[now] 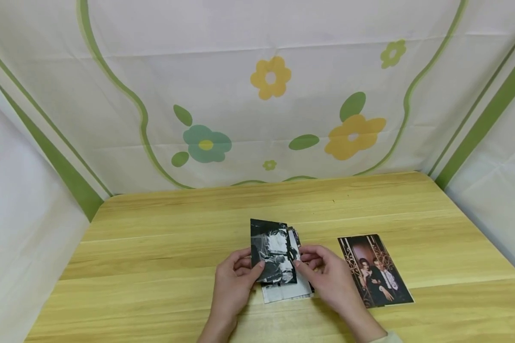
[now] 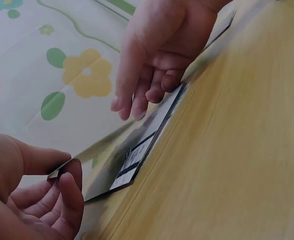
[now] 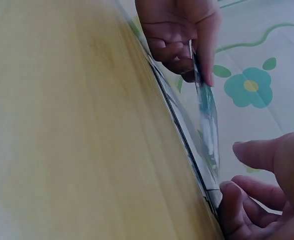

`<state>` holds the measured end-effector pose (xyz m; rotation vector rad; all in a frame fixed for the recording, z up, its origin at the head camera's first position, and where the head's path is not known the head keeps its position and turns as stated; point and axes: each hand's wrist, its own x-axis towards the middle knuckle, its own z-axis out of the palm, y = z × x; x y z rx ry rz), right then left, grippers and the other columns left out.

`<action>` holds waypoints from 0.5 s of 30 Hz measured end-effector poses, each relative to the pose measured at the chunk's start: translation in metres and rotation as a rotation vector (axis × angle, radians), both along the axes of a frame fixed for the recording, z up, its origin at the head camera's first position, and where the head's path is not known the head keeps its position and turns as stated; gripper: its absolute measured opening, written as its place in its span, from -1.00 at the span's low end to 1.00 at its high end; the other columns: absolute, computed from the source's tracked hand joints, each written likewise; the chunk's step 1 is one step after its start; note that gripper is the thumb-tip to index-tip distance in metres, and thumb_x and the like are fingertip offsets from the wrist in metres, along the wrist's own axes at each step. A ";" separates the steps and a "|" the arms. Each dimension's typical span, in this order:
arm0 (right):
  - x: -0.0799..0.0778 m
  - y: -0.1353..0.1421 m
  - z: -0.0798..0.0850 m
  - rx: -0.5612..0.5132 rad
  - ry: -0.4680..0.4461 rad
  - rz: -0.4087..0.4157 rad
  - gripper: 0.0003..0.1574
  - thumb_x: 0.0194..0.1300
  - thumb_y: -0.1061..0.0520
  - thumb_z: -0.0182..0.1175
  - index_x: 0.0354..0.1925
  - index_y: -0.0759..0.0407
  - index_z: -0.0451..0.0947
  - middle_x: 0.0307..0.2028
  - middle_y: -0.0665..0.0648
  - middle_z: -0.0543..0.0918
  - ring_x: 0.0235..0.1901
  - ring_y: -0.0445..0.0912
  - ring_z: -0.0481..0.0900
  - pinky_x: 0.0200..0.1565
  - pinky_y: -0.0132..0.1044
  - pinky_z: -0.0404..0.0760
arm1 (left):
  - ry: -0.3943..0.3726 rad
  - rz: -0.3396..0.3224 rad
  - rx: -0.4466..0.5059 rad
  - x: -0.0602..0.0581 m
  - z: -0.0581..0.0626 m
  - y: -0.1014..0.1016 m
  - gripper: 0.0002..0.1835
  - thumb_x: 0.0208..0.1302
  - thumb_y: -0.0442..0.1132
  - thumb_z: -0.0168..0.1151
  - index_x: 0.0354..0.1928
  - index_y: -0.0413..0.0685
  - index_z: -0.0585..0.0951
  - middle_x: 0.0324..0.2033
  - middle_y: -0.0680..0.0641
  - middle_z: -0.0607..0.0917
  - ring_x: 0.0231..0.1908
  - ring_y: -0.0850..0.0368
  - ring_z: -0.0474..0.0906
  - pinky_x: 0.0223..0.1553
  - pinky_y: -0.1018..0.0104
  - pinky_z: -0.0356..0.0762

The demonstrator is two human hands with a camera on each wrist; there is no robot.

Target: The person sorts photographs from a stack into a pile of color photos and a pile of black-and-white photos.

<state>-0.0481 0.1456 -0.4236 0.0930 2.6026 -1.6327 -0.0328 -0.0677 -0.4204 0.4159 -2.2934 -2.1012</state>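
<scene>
A black-and-white photo print (image 1: 271, 252) is raised at a tilt over the table. My left hand (image 1: 235, 285) pinches its left edge between thumb and fingers, plainly seen in the left wrist view (image 2: 99, 146). Beneath it lies a small stack of prints (image 1: 285, 292), partly covered. My right hand (image 1: 332, 283) is at the right side of the photo and the stack. In the right wrist view its thumb (image 3: 254, 154) stands apart from its fingers, which are beside the stack's end (image 3: 212, 196). Nothing is pinched there.
Right of my right hand, a colour photo (image 1: 375, 274) of two people lies face up on the wooden table (image 1: 154, 257). A white cloth (image 1: 240, 95) with printed flowers hangs behind the table's far edge, with white cloth at both sides.
</scene>
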 end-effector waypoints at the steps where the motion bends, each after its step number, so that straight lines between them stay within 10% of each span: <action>1: 0.000 0.000 0.000 0.000 -0.011 0.002 -0.52 0.29 0.04 0.55 0.15 0.03 0.72 -0.11 0.00 0.78 -0.18 -0.17 0.65 -0.14 -0.43 0.68 | -0.014 -0.008 0.030 0.000 0.000 0.001 -0.46 0.23 -0.38 0.56 0.25 -0.33 0.65 -0.18 -0.19 0.78 -0.37 0.14 0.66 -0.44 0.36 0.67; 15: 0.001 -0.001 0.004 -0.157 -0.023 -0.009 -0.43 0.27 0.22 0.52 0.24 0.15 0.65 -0.09 0.13 0.76 -0.19 -0.16 0.69 -0.11 -0.43 0.72 | 0.012 0.002 0.034 0.001 -0.001 0.004 -0.54 0.23 -0.35 0.56 0.15 -0.25 0.64 -0.18 -0.17 0.77 -0.40 0.19 0.64 -0.40 0.41 0.64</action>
